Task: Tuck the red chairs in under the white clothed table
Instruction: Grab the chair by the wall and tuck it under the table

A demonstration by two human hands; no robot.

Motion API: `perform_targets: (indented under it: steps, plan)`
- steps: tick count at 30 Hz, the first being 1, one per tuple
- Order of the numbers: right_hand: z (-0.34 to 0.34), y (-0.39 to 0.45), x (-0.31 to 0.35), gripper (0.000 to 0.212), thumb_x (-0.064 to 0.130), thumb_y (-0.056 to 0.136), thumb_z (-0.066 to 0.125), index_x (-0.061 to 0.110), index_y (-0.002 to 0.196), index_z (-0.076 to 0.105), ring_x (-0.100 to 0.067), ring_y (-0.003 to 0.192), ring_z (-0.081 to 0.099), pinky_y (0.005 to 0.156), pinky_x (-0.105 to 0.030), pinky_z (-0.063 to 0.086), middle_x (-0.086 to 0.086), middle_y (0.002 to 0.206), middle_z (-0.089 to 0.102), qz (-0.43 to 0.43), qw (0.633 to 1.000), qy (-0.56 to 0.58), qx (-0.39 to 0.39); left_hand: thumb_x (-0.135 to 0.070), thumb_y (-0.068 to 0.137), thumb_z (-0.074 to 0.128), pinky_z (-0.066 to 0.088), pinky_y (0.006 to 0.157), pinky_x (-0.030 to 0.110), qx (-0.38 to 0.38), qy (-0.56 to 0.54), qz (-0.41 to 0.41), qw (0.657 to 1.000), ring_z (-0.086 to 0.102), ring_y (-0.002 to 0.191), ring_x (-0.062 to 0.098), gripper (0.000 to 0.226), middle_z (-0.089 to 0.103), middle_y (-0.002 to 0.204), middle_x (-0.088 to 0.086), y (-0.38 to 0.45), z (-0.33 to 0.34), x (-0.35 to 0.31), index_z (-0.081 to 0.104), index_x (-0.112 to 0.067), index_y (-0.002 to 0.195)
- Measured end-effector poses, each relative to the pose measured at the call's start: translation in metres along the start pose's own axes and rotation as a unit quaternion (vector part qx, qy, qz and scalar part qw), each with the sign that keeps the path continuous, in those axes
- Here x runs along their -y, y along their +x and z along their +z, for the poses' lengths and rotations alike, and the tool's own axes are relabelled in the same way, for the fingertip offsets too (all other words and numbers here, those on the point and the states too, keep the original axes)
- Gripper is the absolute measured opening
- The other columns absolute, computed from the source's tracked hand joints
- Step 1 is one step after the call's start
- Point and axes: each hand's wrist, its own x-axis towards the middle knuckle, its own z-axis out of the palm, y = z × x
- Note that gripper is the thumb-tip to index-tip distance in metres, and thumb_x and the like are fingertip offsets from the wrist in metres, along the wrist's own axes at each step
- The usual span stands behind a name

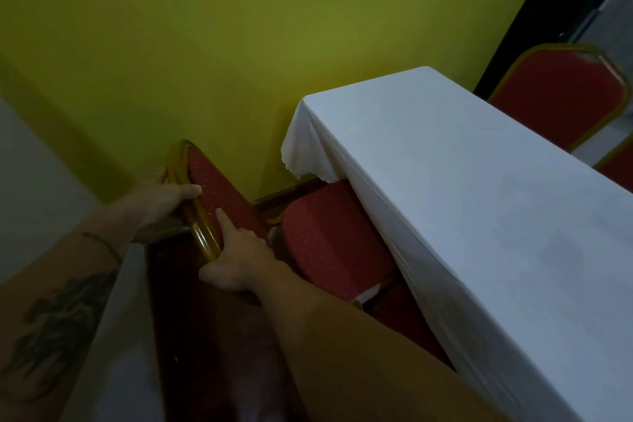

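Left hand (161, 200) is closed around the gold frame (198, 216) at the top of the chair (222, 195) backrest, thumb lying across the frame onto the red padding, remaining fingers hidden behind the backrest. Right hand (239, 260) is placed just below and to the right of the left hand on the same backrest: index finger extended flat on the red padding, thumb curled under the lower end of the frame, other fingers out of view, so the extent of its closure cannot be told. Both forearms are bare; the left forearm carries a dark tattoo. Seat (335, 236) of this chair lies to the right of the right hand, its far part covered by the hanging edge of the white cloth (462, 199), its near part exposed. Tabletop under the cloth extends away to the right of both hands. Second chair (561, 92) stands beyond the tabletop, well apart from the hands, backrest upright above the cloth. Yellow wall (239, 27) rises beyond the hands.
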Motion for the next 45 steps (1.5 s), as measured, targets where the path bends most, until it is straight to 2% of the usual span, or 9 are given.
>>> perform_targets:
  steps: [4, 8, 11, 19, 24, 29, 33, 40, 45]
  plan:
    - [-0.012, -0.013, -0.024, 0.110, 0.038, 0.078, 0.073, 0.041, 0.163, 0.003, -0.042, 0.140, 0.042, 0.114, -0.053, 0.035, -0.017, 0.153, 0.043, 0.006, 1.000, 0.016, -0.025, -0.007, 0.096, 0.060, 0.049, 0.063, 0.036, 0.003, -0.009, 0.000, 1.000, 0.059, 0.076, 0.018, 0.027, 0.063, 0.097, 0.006, -0.009, 0.028, -0.001, 0.050, -0.020, 0.117]
    - [-0.018, -0.017, -0.038, 0.109, 0.039, 0.078, 0.072, 0.042, 0.163, 0.004, -0.043, 0.140, 0.041, 0.114, -0.051, 0.036, -0.017, 0.152, 0.044, 0.017, 0.999, 0.024, -0.024, -0.005, 0.098, 0.055, 0.049, 0.065, 0.038, -0.003, 0.027, 0.003, 1.000, 0.055, 0.070, 0.020, 0.019, 0.058, 0.084, 0.006, -0.012, 0.048, -0.006, 0.048, -0.018, 0.086]
    - [-0.018, -0.015, -0.039, 0.109, 0.039, 0.078, 0.072, 0.040, 0.164, 0.005, -0.043, 0.141, 0.041, 0.114, -0.052, 0.037, -0.018, 0.154, 0.044, 0.011, 0.999, 0.025, -0.021, -0.005, 0.097, 0.057, 0.052, 0.075, 0.046, -0.027, 0.057, 0.005, 0.998, 0.056, 0.068, 0.023, 0.010, 0.058, 0.083, 0.010, -0.009, 0.048, -0.008, 0.049, -0.012, 0.097]
    - [-0.024, -0.005, -0.031, 0.103, 0.035, 0.084, 0.068, 0.035, 0.165, 0.004, -0.043, 0.142, 0.039, 0.115, -0.054, 0.037, -0.018, 0.153, 0.043, 0.010, 0.999, 0.029, -0.037, -0.001, 0.097, 0.052, 0.051, 0.062, 0.042, -0.050, 0.067, 0.030, 0.996, 0.054, 0.064, 0.024, 0.022, 0.055, 0.077, 0.011, 0.010, 0.054, -0.017, 0.046, -0.013, 0.079]
    - [-0.020, -0.014, -0.029, 0.092, 0.024, 0.093, 0.062, 0.020, 0.165, 0.005, -0.046, 0.142, 0.038, 0.115, -0.053, 0.034, -0.022, 0.158, 0.034, 0.000, 0.998, -0.018, -0.056, -0.013, 0.100, 0.054, 0.050, 0.062, 0.041, -0.040, -0.008, 0.065, 0.997, 0.057, 0.069, 0.023, 0.010, 0.058, 0.087, 0.009, 0.018, 0.055, -0.017, 0.047, -0.013, 0.108]
    - [-0.024, -0.049, -0.050, 0.087, 0.024, 0.090, 0.065, 0.015, 0.163, 0.018, -0.042, 0.141, 0.041, 0.114, -0.048, 0.039, -0.019, 0.156, 0.038, 0.025, 0.999, -0.030, -0.017, -0.018, 0.102, 0.053, 0.050, 0.093, 0.053, -0.007, -0.016, 0.076, 0.997, 0.059, 0.100, 0.031, 0.004, 0.058, 0.090, 0.001, -0.018, 0.064, 0.016, 0.055, -0.015, 0.101]
    - [-0.026, -0.079, -0.066, 0.061, 0.024, 0.089, 0.062, 0.014, 0.147, 0.048, -0.038, 0.126, 0.057, 0.103, -0.048, 0.052, -0.016, 0.143, 0.055, 0.053, 0.998, -0.016, 0.011, -0.009, 0.099, 0.055, 0.051, 0.081, 0.042, -0.027, 0.032, 0.058, 0.997, 0.060, 0.098, 0.029, 0.018, 0.060, 0.111, 0.010, -0.054, 0.078, 0.039, 0.050, -0.015, 0.114]
    - [-0.024, -0.152, -0.077, 0.063, 0.032, 0.089, 0.063, 0.013, 0.147, 0.048, -0.038, 0.133, 0.050, 0.108, -0.048, 0.047, -0.014, 0.149, 0.046, 0.073, 0.994, -0.076, 0.040, -0.008, 0.096, 0.056, 0.052, 0.079, 0.037, -0.023, -0.005, 0.020, 1.000, 0.061, 0.112, 0.024, 0.034, 0.062, 0.123, 0.006, -0.083, 0.082, 0.049, 0.054, -0.018, 0.129]
    - [-0.011, -0.173, -0.082, 0.070, 0.035, 0.087, 0.070, 0.012, 0.147, 0.041, -0.041, 0.127, 0.054, 0.100, -0.047, 0.047, -0.017, 0.143, 0.051, 0.104, 0.983, -0.151, 0.030, -0.007, 0.095, 0.061, 0.055, 0.090, 0.044, -0.058, 0.027, 0.041, 0.997, 0.061, 0.079, 0.020, 0.017, 0.064, 0.093, 0.004, -0.085, 0.093, 0.046, 0.057, -0.022, 0.087]
